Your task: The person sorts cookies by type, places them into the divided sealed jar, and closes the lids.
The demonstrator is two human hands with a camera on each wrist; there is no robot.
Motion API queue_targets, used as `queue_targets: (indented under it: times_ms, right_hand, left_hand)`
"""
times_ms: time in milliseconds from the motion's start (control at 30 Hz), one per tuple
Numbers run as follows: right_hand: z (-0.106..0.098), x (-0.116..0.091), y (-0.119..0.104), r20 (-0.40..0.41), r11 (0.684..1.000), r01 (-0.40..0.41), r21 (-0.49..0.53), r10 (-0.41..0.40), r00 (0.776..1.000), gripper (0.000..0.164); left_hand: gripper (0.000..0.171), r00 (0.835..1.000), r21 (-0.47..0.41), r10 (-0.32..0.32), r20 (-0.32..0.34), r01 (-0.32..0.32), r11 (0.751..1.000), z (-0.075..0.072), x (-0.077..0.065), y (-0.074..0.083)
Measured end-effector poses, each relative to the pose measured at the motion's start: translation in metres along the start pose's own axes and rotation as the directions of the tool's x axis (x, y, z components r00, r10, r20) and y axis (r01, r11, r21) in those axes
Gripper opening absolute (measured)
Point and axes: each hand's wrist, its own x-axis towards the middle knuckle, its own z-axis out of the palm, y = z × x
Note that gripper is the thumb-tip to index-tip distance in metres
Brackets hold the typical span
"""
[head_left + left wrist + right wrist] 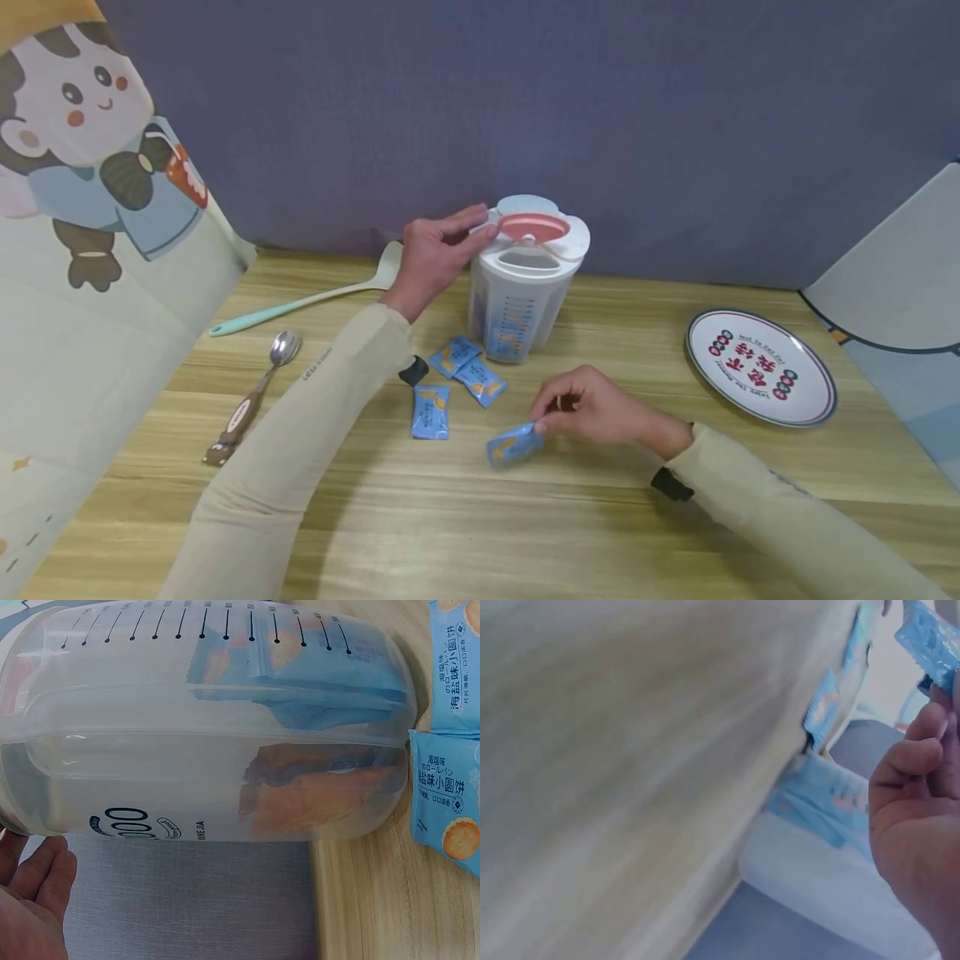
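Right hand (596,408): right of centre in the frame, thumb and fingers pinching one blue packet (513,446), which extends left from the fingertips, below the container.
Left hand (438,254): above centre, well apart from the right, fingers extended, touching the left edge of the lid (576,240).
Container (517,321): clear, upright, between and above the hands; blue and orange packets (322,796) inside.
Three loose blue packets (431,412): centre, left of the held one.
Spoon (258,392), mint-handled utensil (315,298): left.
Plate (723,392), printed: right.
Worktop (420,517): wood-grained.
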Motion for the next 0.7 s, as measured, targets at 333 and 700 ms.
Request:
queue_targets:
  times_ms: [333,700]
  right_hand:
    - [-0.022,0.0,-0.016,-0.1,0.995,0.04,-0.09,-0.049,0.994,0.005]
    - [-0.036,0.001,-0.03,-0.218,0.981,0.078,-0.177,-0.116,0.969,0.007]
  left_hand:
    - [0.03,1.0,-0.013,0.009,-0.002,-0.009,1.0,0.0,0.001,-0.003]
    - [0.035,1.0,-0.042,0.022,-0.006,-0.022,0.999,0.004,0.014,-0.04]
